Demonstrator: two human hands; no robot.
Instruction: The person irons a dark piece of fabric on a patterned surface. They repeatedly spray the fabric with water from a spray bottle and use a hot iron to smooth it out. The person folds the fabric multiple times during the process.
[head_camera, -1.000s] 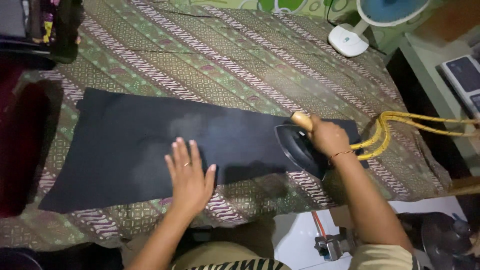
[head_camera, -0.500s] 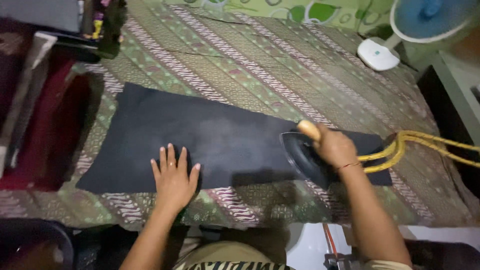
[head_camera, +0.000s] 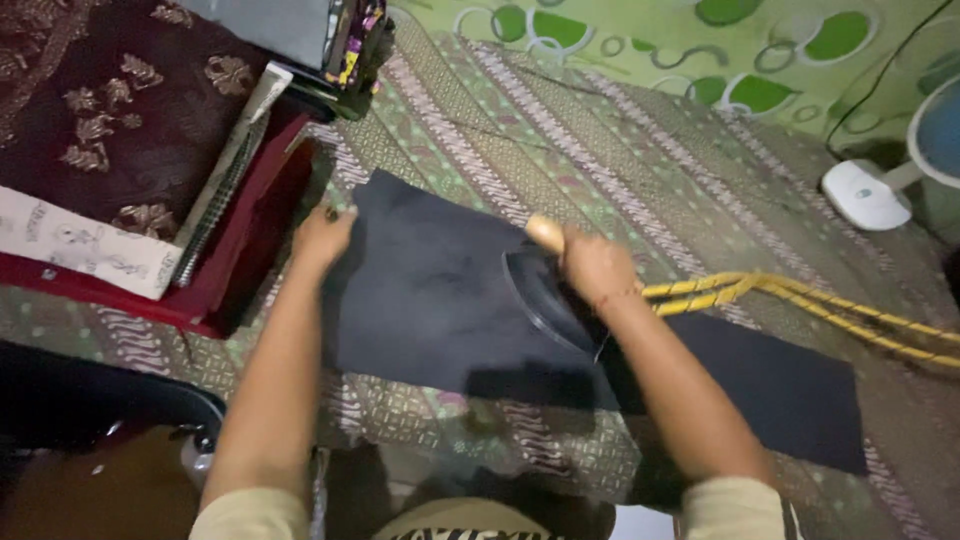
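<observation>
The fan (head_camera: 935, 140) at two o'clock is being cut off by the right edge; the iron (head_camera: 545, 300) is being partly hidden by the right hand (head_camera: 598, 268).

A white-based electric fan (head_camera: 868, 194) stands at right on a green circle-patterned mat (head_camera: 640, 40); a maroon floral cushion (head_camera: 110, 110) lies left.

Dim, warm indoor light — the whole frame is soft with motion blur, both hands smeared. Deep shadow fills the lower left corner; the dark cloth (head_camera: 440, 300) shows little detail.
</observation>
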